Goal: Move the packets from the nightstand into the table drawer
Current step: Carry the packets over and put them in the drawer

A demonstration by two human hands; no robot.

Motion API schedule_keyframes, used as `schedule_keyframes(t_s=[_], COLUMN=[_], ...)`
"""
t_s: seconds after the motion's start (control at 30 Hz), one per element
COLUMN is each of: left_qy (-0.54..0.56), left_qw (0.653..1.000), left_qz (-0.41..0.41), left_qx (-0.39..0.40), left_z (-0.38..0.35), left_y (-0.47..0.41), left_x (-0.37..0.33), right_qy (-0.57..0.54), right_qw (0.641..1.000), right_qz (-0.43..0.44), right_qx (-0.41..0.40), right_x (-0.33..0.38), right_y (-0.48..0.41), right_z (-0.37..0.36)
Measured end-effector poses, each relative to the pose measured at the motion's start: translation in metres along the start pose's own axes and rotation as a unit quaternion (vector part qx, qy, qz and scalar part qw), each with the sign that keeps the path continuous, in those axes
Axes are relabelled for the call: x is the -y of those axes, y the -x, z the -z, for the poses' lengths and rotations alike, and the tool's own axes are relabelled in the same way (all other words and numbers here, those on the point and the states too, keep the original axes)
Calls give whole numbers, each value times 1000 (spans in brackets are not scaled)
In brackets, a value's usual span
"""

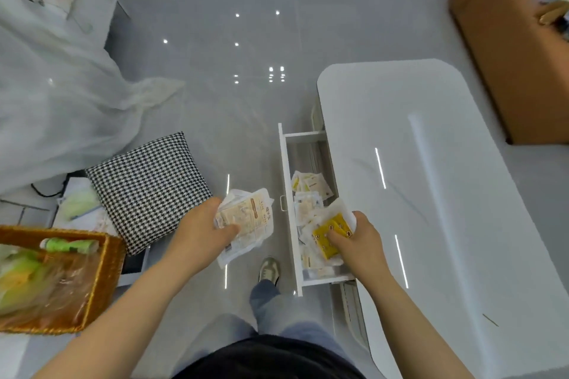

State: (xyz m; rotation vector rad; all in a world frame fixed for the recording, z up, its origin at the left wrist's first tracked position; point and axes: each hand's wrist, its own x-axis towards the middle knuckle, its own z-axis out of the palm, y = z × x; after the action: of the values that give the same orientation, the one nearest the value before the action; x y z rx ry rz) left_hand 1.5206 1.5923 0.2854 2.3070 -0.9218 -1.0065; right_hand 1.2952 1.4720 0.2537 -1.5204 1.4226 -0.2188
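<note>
Grey floor [231,101] surrounds one white table [431,163]; its one open drawer [284,163] sits between my two hands. My left hand [203,224] grips a bundle of white packets [249,218]. My right hand [363,240] pinches one yellow packet [335,223] over the drawer's pile [308,191], which is too jumbled to count.

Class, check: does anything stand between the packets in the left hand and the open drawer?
Nothing visible. The white printed packets in the left hand hang just outside the front of the open white drawer.
</note>
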Motion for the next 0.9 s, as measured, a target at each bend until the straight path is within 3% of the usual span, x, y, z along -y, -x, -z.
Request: schedule_keyframes(t_s=[0.3, 0.53, 0.9], left_qy=[-103, -183, -379], left_qw=[990, 964, 856], left_qz=[-69, -97, -183], left_qx=[71, 170, 302], left_z=[1, -26, -113], left_y=[-116, -210, -381], left_x=[-49, -83, -116], right_qy=[-31, -110, -247], right_qw=[994, 967, 871], right_qz=[-79, -176, -344], right_qx=[-70, -147, -250], right_x=[12, 5, -34], right_y=[-55, -89, -170], right_z=[13, 10, -55])
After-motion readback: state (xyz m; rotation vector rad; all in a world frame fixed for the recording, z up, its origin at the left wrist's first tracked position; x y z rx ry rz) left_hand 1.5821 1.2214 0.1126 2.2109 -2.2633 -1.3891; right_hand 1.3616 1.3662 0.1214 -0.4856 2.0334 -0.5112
